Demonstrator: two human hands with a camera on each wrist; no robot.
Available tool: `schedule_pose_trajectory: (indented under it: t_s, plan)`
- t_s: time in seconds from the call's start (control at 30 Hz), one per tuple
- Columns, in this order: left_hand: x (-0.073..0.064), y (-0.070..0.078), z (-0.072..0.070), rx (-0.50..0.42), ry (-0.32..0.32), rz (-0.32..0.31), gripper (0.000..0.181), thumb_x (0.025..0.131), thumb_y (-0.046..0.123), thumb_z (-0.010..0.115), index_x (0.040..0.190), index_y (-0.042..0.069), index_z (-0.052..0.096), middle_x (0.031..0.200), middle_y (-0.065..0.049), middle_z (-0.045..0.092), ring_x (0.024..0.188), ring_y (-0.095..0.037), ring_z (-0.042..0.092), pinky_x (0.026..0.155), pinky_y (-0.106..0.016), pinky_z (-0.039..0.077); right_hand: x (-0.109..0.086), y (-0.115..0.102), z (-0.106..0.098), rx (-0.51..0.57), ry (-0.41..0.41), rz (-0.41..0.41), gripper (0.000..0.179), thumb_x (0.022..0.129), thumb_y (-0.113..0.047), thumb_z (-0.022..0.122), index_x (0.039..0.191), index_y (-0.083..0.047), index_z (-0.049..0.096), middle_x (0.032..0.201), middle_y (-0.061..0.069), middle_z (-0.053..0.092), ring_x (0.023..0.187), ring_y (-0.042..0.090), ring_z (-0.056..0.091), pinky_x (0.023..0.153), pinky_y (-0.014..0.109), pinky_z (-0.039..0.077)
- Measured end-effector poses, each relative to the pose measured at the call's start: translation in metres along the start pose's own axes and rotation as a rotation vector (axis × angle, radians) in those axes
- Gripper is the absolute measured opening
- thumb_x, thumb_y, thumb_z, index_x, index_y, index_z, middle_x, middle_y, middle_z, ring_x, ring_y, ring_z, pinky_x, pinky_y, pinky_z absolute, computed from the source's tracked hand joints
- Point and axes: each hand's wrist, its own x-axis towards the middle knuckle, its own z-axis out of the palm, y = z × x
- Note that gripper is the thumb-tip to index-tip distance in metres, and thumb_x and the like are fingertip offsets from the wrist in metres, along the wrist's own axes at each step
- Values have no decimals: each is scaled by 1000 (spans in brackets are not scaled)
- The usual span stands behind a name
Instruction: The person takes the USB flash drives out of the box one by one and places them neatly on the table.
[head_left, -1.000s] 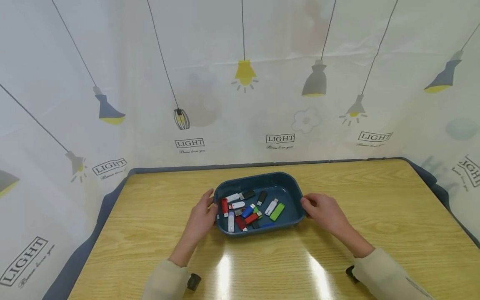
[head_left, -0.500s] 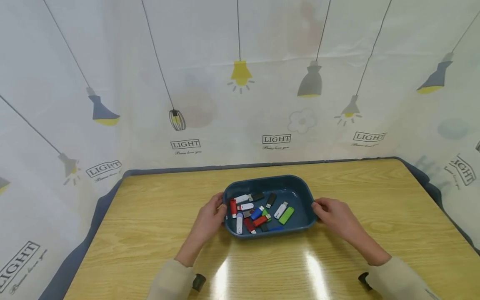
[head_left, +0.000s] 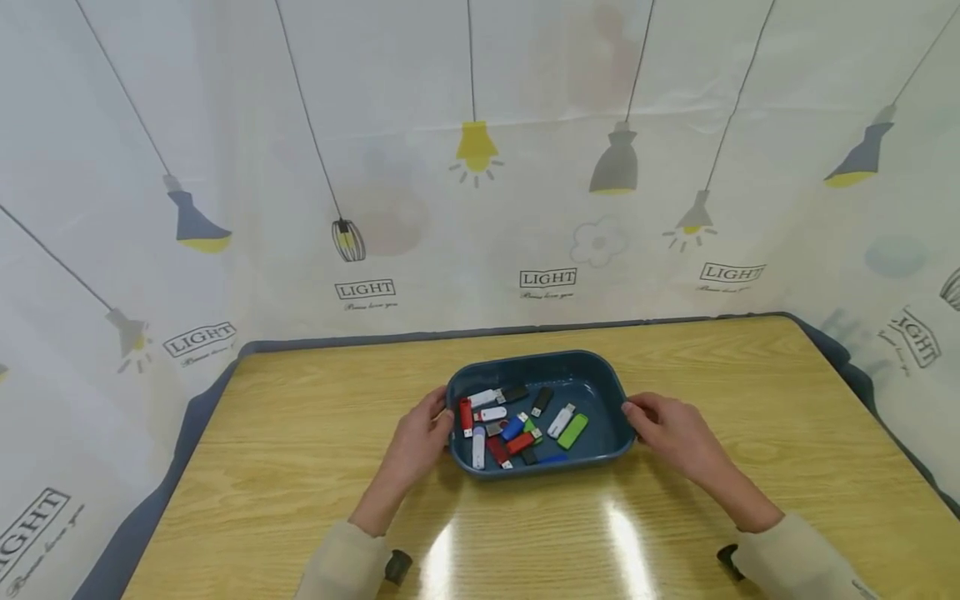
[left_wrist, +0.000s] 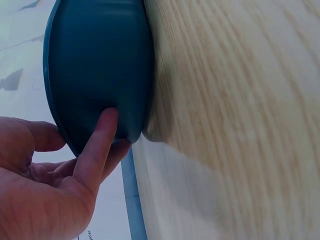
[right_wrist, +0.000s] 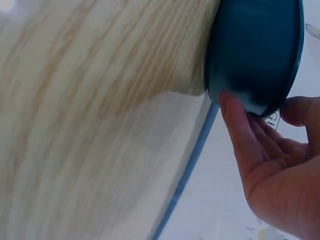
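A dark teal plastic bin (head_left: 596, 400) stands on the table, holding several USB sticks in mixed colours. Among them are a green stick (head_left: 573, 432), a white stick (head_left: 561, 421) and a red stick (head_left: 467, 417). My left hand (head_left: 416, 435) grips the bin's left end; in the left wrist view its thumb is at the rim and its fingers (left_wrist: 102, 135) lie along the outer wall. At the opposite end, my right hand (head_left: 675, 435) holds the rim in a similar way, thumb on top and fingers (right_wrist: 235, 117) against the outside.
The wood-grain table (head_left: 300, 450) spreads around the bin on all sides. Behind it and at both sides hangs a pale curtain (head_left: 420, 183) printed with lamps, its dark border (head_left: 337, 340) running along the table's back edge.
Between one second and half a second ago, both hands moved the bin a little to the right. Since then bin and hands have stayed nearly still; the USB sticks keep their arrangement.
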Motion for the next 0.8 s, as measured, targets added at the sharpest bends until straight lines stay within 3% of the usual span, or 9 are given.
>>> schedule_pose_trajectory:
  t_s: [0.2, 0.4, 0.53, 0.7, 0.8]
  plan:
    - [0, -1, -2, 23, -14, -45, 48, 108, 9, 48, 152, -8, 42, 148, -28, 53, 128, -42, 60, 86, -43, 62, -1, -7, -5, -73, 165, -81, 38, 107, -27, 60, 126, 5, 67, 115, 19, 73, 99, 35, 71, 82, 51, 61]
    - [1, 0, -2, 58, -16, -86, 48, 109, 13, 48, 153, -6, 42, 150, -26, 52, 131, -40, 58, 95, -45, 58, 5, -25, -7, -190, 198, -262, 24, 99, -12, 70, 119, 2, 71, 112, 16, 71, 95, 29, 70, 78, 46, 62]
    - [1, -1, -2, 60, -15, -78, 48, 109, 12, 48, 152, -7, 43, 149, -27, 53, 131, -40, 58, 97, -46, 57, 13, -34, -3, -258, 129, -383, 20, 95, -8, 75, 114, -2, 73, 108, 10, 72, 93, 25, 69, 76, 42, 60]
    - [1, -1, -1, 46, -19, -75, 47, 109, 12, 48, 152, -8, 43, 149, -28, 52, 130, -41, 58, 94, -44, 59, 24, -41, 3, -379, -64, -532, 21, 91, -7, 78, 112, -5, 74, 110, 6, 70, 100, 25, 68, 82, 42, 60]
    - [1, 0, -1, 20, -25, -75, 47, 109, 11, 48, 152, -8, 43, 149, -29, 51, 128, -42, 59, 88, -41, 61, 31, -43, 7, -436, -177, -573, 19, 91, -9, 79, 110, -7, 75, 110, 4, 69, 100, 22, 68, 82, 39, 60]
